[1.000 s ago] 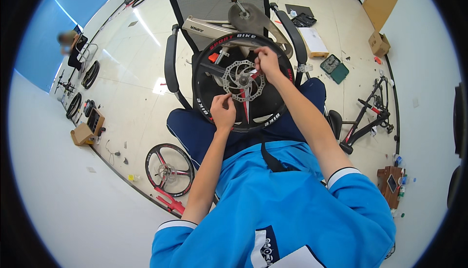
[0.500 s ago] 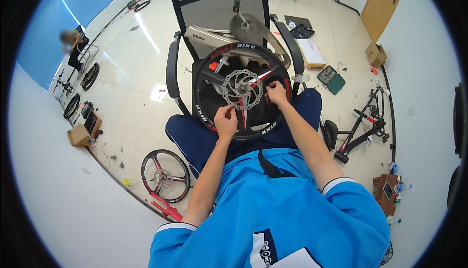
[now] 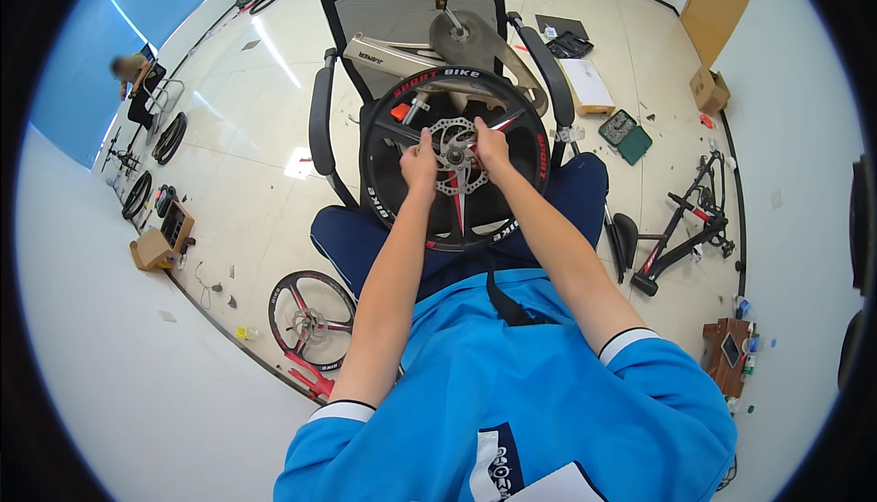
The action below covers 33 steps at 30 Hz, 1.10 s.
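Observation:
A black bicycle wheel [image 3: 382, 193] with red and white markings rests against the seat of the chair before me, over my lap. At its hub sits a silver brake disc [image 3: 443, 181] with a perforated, wavy edge. My left hand [image 3: 419, 168] is closed on the disc's left rim, thumb pointing up. Opposite it, my right hand [image 3: 491, 146] is closed on the right rim. The fingertips behind the disc are hidden. Behind the wheel, a pale metal bicycle frame [image 3: 388, 54] with a crank arm [image 3: 451, 18] lies on the chair.
The office chair's armrests [image 3: 322, 120] flank the wheel. A second wheel [image 3: 313, 321] and a red fork [image 3: 312, 380] lie at lower left. On the right are a dark bike frame [image 3: 687, 232], a green tool case [image 3: 626, 137] and cartons. Someone sits [image 3: 144, 91] far left.
Both hands have moved up and inward, from the disc's lower left and the wheel's right side onto the disc's two sides. My view has shifted slightly.

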Each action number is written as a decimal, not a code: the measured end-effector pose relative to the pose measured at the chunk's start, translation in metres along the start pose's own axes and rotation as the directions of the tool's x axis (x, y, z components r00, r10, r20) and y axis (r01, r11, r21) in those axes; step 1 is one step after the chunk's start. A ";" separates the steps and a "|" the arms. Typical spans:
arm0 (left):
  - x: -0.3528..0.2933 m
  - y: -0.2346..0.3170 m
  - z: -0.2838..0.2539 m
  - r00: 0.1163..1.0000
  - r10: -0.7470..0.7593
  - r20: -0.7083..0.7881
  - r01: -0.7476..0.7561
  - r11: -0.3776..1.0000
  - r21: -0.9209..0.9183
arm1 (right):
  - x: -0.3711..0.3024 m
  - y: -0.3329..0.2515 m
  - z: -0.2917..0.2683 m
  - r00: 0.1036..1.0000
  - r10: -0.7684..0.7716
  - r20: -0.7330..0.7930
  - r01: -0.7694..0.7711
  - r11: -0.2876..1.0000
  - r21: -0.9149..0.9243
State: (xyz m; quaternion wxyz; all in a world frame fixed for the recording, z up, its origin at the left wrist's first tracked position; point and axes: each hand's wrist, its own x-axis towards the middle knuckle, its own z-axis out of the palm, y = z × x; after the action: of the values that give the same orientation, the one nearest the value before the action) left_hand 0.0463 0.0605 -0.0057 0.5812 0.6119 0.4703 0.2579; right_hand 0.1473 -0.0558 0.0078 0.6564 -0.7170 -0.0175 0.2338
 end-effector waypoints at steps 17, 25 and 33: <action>-0.041 0.209 -0.009 0.809 0.524 -0.266 -0.507 0.851 0.134 | -0.039 -0.171 0.016 0.883 -0.362 -0.300 0.407 0.907 0.103; -0.067 0.321 -0.031 0.365 0.853 0.372 -0.883 0.191 0.429 | -0.071 -0.163 0.033 0.943 -0.321 -0.088 0.285 0.646 0.708; -0.038 0.259 -0.017 0.268 0.703 0.659 -0.919 -0.018 0.393 | -0.099 -0.086 0.064 0.997 -0.079 -0.006 0.053 0.616 0.786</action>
State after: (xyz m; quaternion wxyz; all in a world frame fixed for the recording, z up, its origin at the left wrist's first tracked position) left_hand 0.0868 0.0664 0.2537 0.0651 0.9662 -0.0123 0.2491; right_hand 0.0606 -0.0173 0.1186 0.9114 -0.3537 0.0504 0.2042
